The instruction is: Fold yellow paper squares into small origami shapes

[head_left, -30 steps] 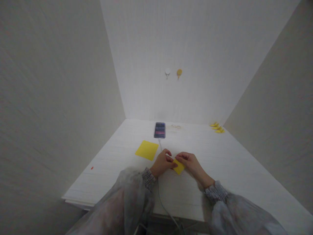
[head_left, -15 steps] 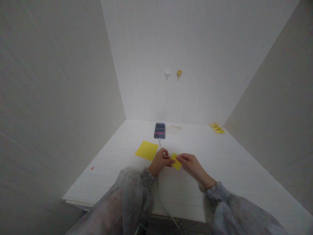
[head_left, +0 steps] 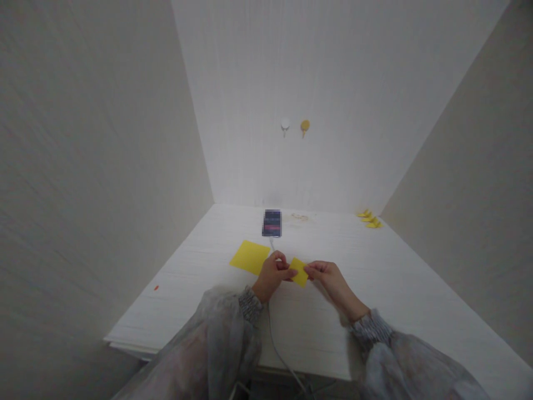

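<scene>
A small yellow square of folded paper is held above the white table between my two hands. My left hand pinches its left side, thumb on top. At the right corner, the thumb and fingers of my right hand are closed on the same piece. A larger yellow sheet of paper lies flat on the table just left of my left hand, which covers part of its right edge. Several small folded yellow paper pieces sit in a row at the far right corner.
A phone with a blurred screen lies at the back, its white cable running under my left hand to the table's front edge. Two hooks, one white and one tan, are on the back wall. A small red scrap lies at left.
The small yellow paper has shifted slightly upward, and my right hand has moved a little to the right along its edge. My left hand has barely moved.
</scene>
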Tool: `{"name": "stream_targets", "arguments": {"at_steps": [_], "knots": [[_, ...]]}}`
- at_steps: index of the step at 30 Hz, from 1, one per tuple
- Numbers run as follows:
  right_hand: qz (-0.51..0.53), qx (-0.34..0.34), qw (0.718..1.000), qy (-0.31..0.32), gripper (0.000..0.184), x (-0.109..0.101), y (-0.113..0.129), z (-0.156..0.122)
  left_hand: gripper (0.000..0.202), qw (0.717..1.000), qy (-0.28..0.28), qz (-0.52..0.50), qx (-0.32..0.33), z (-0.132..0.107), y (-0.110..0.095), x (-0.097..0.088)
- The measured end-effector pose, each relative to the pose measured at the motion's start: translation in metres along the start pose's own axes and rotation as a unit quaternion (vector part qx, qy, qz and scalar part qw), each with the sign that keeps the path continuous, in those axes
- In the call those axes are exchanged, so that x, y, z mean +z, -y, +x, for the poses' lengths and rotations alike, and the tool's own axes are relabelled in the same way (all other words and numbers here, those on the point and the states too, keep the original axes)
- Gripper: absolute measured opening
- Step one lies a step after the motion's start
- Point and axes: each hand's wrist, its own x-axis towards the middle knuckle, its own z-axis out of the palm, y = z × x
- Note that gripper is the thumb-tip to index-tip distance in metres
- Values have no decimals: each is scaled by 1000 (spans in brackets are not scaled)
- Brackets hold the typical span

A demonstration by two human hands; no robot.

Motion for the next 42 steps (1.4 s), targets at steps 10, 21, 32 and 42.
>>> {"name": "stream_targets", "arguments": {"at_steps": [10,21,32,42], "knots": [[3,22,999,30,24,-4,6,-3,31,992,98,82,-10,-1,2,-2],[-115,-182,975,57,29,4,0,-8,31,1000,13,-2,21,1,0,-5],[50,-108,991,52,21,-3,8,-12,36,995,86,-31,36,-9,-14,-2],[53,-134,987,69,22,0,4,-11,24,998,47,6,42,-5,-13,0]]}}
